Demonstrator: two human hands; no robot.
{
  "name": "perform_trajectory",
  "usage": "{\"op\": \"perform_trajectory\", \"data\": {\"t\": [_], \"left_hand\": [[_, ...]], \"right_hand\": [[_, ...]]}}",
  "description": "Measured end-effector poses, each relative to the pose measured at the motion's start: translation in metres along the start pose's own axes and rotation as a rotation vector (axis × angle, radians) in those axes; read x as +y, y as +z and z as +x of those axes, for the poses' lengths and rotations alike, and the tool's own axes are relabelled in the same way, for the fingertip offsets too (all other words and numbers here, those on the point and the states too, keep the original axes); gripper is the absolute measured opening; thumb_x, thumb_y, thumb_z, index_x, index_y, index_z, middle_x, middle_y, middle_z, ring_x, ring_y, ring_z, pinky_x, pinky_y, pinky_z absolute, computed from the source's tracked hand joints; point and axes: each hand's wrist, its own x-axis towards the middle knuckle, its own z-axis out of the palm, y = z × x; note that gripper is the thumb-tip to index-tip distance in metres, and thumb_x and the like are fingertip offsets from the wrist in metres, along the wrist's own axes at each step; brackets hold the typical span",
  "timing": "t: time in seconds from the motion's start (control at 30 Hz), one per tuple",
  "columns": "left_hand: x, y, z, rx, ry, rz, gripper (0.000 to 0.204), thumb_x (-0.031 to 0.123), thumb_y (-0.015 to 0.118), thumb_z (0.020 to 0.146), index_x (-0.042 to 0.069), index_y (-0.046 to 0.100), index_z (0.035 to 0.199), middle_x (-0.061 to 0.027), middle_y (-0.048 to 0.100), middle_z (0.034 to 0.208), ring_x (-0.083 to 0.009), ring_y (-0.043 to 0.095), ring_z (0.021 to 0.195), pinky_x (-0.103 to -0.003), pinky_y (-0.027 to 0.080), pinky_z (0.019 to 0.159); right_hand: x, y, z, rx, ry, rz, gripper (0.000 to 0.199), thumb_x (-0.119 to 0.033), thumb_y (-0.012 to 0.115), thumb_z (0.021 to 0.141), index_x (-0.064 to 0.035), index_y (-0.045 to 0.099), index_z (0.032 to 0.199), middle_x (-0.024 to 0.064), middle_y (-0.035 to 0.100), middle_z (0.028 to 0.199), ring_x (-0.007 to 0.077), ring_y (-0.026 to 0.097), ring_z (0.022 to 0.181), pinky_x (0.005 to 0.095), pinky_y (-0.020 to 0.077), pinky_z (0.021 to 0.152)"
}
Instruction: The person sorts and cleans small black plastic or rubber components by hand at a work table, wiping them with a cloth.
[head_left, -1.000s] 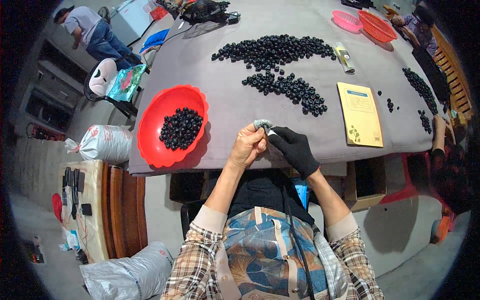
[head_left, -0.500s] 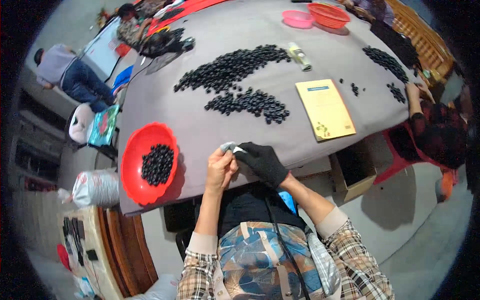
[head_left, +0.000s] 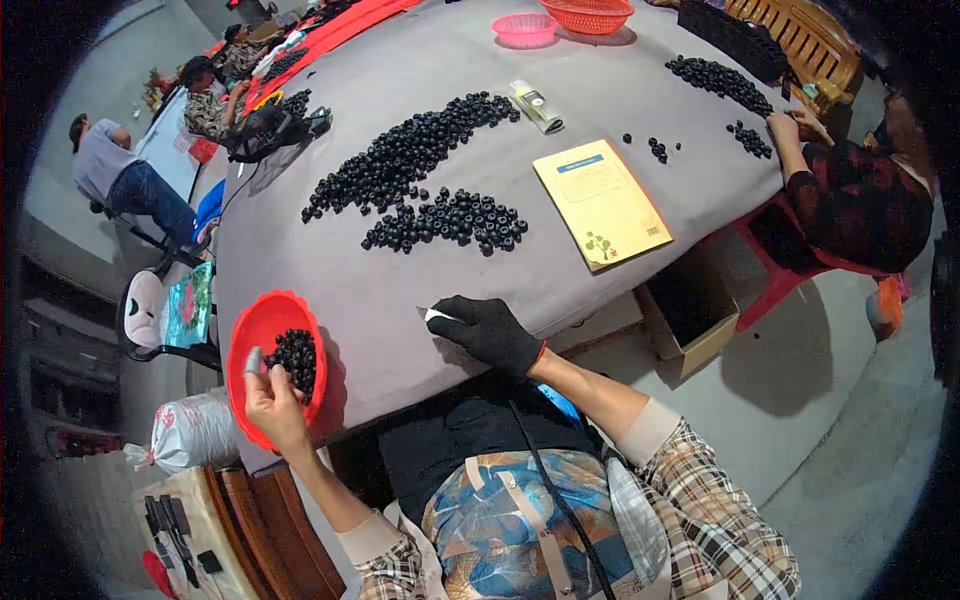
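Left hand (head_left: 268,398) pinches one black bead (head_left: 276,372) over the red bowl (head_left: 262,320); gloved right hand (head_left: 487,330) grasps a white piece (head_left: 436,315) — pick singly, don't scatter.

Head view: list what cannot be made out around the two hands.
- The small white thing under the gloved right hand: mostly covered by the fingers, kind unclear.
- Whether the left hand holds a black piece from the red bowl: too small to tell.
- The bowl's near rim: hidden behind the left hand.
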Motion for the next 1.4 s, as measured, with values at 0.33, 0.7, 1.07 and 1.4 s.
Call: {"op": "perform_trajectory", "data": {"t": [0.33,0.7,1.07,1.4], "left_hand": [[0.015,0.121,-0.035,-0.499,0.345,0.276,0.027,0.001,0.057,0.074,0.002,0.06,0.101,-0.012,0.055,0.075,-0.0223,0.056,0.065,-0.032,0.045,0.059],[-0.025,0.209,-0.028,-0.574,0.413,0.3,0.024,0.009,0.066,0.07,-0.001,0.059,0.09,-0.0132,0.055,0.078,-0.0273,0.058,0.071,-0.034,0.047,0.062],[-0.012,0.255,-0.023,-0.56,0.352,0.367,0.017,0.005,0.063,0.071,0.004,0.053,0.084,-0.0174,0.052,0.087,-0.039,0.057,0.077,-0.048,0.046,0.064],[-0.031,0.23,-0.017,-0.57,0.368,0.235,0.015,-0.002,0.055,0.068,-0.003,0.053,0.083,-0.0217,0.056,0.078,-0.0379,0.057,0.071,-0.043,0.048,0.061]], "right_hand": [[0.001,-0.003,0.003,0.467,0.339,0.357,0.021,-0.019,0.053,0.089,-0.0031,0.062,0.1,-0.002,0.055,0.071,0.0048,0.045,0.059,0.0213,0.0393,0.054],[0.035,-0.025,0.008,0.625,-0.08,-0.364,0.03,0.005,0.053,0.066,-0.0012,0.055,0.095,0.0113,0.052,0.071,0.0268,0.053,0.061,0.0338,0.0425,0.054],[0.03,-0.025,0.012,0.63,-0.13,-0.525,0.022,0.001,0.053,0.073,-0.0007,0.055,0.095,0.0134,0.054,0.075,0.0305,0.054,0.065,0.0374,0.0446,0.058],[0.027,-0.02,0.009,0.571,0.099,-0.137,0.017,-0.011,0.048,0.09,-0.002,0.058,0.1,0.0016,0.056,0.077,0.0095,0.05,0.065,0.0238,0.0418,0.056]]}}
